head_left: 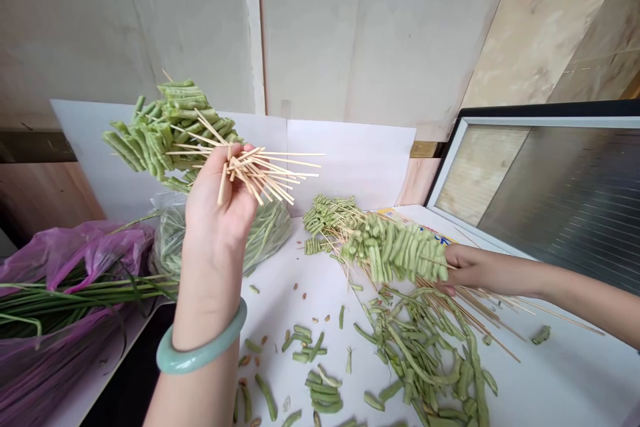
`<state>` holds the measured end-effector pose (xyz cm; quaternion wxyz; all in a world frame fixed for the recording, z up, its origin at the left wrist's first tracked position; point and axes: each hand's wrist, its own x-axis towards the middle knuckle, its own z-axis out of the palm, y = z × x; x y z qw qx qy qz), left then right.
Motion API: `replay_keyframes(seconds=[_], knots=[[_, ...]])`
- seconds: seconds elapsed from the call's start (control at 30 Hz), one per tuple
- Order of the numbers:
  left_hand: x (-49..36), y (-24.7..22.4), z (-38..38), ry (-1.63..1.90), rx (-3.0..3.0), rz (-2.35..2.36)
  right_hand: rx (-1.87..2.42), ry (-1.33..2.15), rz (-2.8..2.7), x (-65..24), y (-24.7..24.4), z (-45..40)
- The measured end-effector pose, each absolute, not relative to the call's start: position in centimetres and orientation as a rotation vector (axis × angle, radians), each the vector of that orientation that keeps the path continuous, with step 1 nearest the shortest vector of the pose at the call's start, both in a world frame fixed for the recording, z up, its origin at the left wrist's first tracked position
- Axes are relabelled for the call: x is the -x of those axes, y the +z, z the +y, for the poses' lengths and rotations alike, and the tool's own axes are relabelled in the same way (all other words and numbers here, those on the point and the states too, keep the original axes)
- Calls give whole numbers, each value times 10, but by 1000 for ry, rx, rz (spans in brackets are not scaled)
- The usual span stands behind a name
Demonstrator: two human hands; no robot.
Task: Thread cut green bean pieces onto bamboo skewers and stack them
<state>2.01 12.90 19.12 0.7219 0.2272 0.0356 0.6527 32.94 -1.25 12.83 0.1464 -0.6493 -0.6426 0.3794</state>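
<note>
My left hand [220, 193], raised in front of the wall, is closed round the bare stick ends of several green bean skewers [155, 140]. Their threaded bean pieces stick out to the left, beyond the fingers. At the right, my right hand [470, 270] grips one end of a bunch of bean skewers [395, 250] low over the table. Its fingers are partly hidden by the beans. Behind that bunch lies a pile of more bean skewers [327, 213]. Bare wooden sticks [480, 313] lie under and beside the right hand.
Loose long beans and cut pieces [425, 347] cover the white table's [280, 307] right front. Short bean pieces [323, 392] and brown seeds are scattered nearby. A clear bag of beans [270, 230] and a purple bag [100, 247] with long green stalks stand left. A framed glass panel [550, 193] leans right.
</note>
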Motion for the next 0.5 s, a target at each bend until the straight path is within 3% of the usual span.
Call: replay_keyframes(seconds=[0.27,0.5], knots=[[-18,185,127,1492,-524,73,1798,734,-1521,-329,104,15],[-17,181,130,1476,-591,65,1693,683,-1453,-320,96,30]])
